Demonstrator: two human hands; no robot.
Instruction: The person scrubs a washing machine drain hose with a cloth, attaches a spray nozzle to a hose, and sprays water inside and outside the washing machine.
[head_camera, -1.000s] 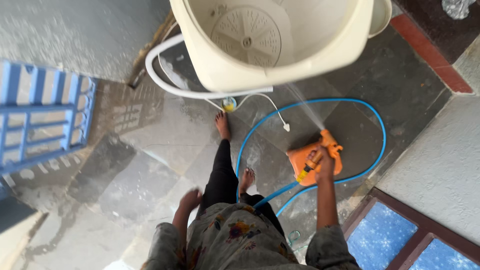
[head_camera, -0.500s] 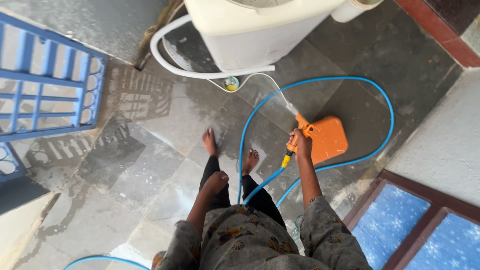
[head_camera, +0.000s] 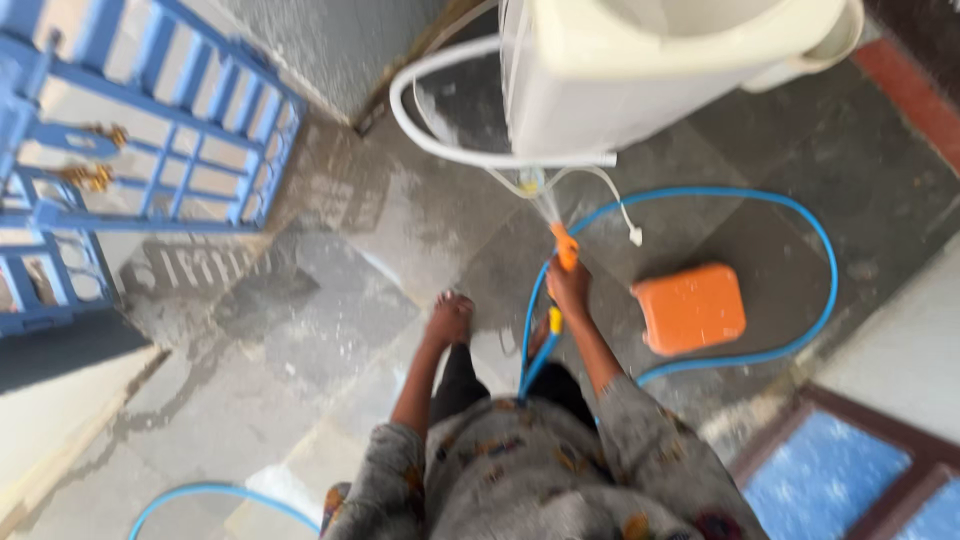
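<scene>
One hand — right hand (head_camera: 570, 290) clenched round orange nozzle (head_camera: 565, 246) of blue hose (head_camera: 800, 230); left hand (head_camera: 449, 318) empty, loosely open — keep spray low on washer base (head_camera: 560, 110)

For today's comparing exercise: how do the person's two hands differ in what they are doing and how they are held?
The right hand grips an orange spray nozzle on the blue hose; the left hand holds nothing. The right hand reaches forward toward the cream washing machine; the left hand hangs lower, nearer the body, over the wet stone floor. Both are bare, on arms in patterned sleeves.
</scene>
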